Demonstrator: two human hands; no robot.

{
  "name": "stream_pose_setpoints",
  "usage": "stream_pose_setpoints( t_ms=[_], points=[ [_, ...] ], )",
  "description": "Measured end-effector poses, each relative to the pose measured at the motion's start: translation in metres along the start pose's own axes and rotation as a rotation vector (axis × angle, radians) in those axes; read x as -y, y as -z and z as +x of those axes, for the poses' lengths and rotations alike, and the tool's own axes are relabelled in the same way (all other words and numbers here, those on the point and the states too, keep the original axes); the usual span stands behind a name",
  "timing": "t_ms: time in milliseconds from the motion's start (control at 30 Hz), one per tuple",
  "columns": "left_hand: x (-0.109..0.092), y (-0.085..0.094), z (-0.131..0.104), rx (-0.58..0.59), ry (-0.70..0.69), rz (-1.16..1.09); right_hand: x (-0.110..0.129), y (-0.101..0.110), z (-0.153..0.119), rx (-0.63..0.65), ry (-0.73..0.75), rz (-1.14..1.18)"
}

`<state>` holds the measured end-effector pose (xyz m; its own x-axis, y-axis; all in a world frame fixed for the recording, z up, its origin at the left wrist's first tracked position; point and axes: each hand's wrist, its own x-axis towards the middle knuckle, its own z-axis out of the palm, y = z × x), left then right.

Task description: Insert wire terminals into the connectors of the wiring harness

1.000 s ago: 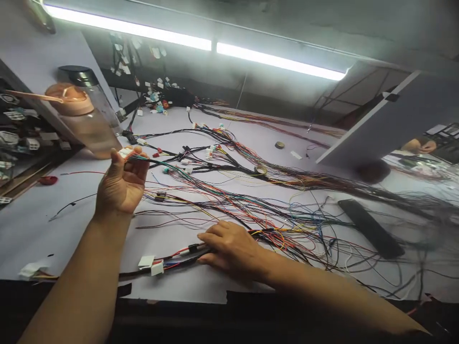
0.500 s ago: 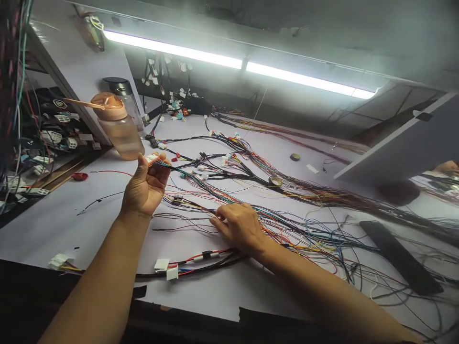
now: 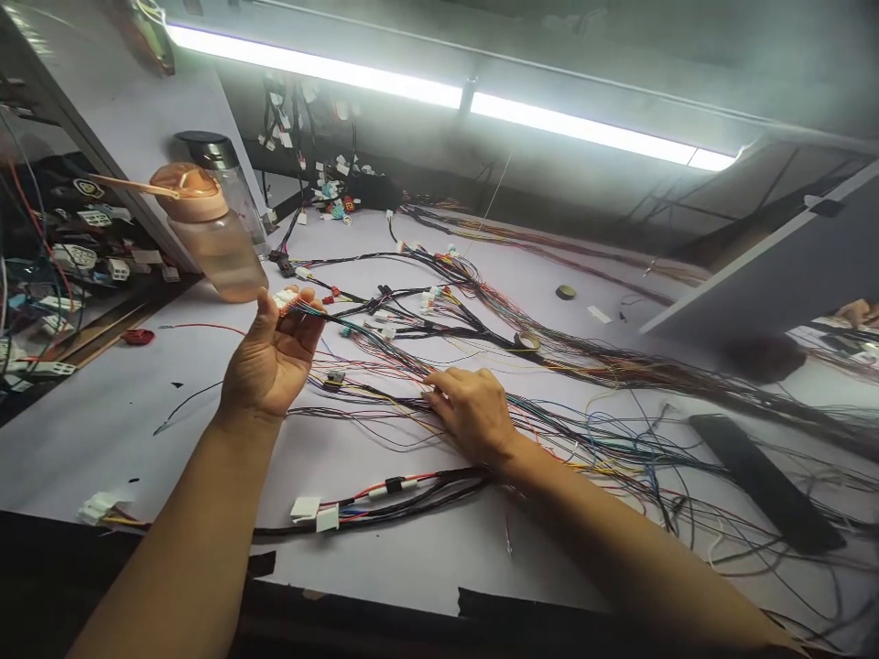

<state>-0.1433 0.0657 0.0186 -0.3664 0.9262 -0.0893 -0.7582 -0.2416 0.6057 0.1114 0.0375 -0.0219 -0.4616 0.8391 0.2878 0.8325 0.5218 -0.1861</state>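
My left hand (image 3: 266, 371) is raised over the left of the table, palm up. Between its thumb and fingers sits a white-and-orange wire connector (image 3: 286, 301). Thin, mostly teal and dark wires (image 3: 347, 322) run from that connector to the right. My right hand (image 3: 473, 414) rests on the wire bundle in the middle of the table, fingers curled down and pinching some wires; which ones is hidden. Just left of it lies a black connector (image 3: 334, 380). Nearer to me is a taped harness branch (image 3: 412, 499) with white connectors (image 3: 306, 510).
Behind my left hand stand a peach-lidded bottle (image 3: 216, 238) and a dark-lidded bottle (image 3: 237, 183). Tape rolls (image 3: 527, 340) and more harnesses (image 3: 473, 325) lie farther back. A long black object (image 3: 765, 480) lies at right, among loose wires. Another person's hand (image 3: 855, 313) shows at the far right.
My right hand has slid slightly to the right and up along the wires. My left hand still holds the connector. The whole view has shifted a little.
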Motion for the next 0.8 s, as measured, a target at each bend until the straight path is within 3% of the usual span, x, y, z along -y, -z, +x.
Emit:
stream_pose_setpoints(
  t_ms=[233, 400, 500, 800],
  points=[
    [0.005, 0.004, 0.002, -0.028, 0.026, 0.006, 0.031, -0.012, -0.020, -0.222, 0.284, 0.170],
    [0.005, 0.008, 0.004, -0.041, 0.033, -0.008, 0.057, -0.025, -0.040, -0.111, 0.507, 0.291],
    [0.004, 0.009, 0.003, -0.043, 0.055, 0.003, 0.061, -0.030, -0.044, -0.044, 0.541, 0.277],
    [0.014, 0.009, 0.002, -0.171, 0.148, 0.056, 0.060, -0.041, -0.043, -0.032, 0.515, 0.275]
  ],
)
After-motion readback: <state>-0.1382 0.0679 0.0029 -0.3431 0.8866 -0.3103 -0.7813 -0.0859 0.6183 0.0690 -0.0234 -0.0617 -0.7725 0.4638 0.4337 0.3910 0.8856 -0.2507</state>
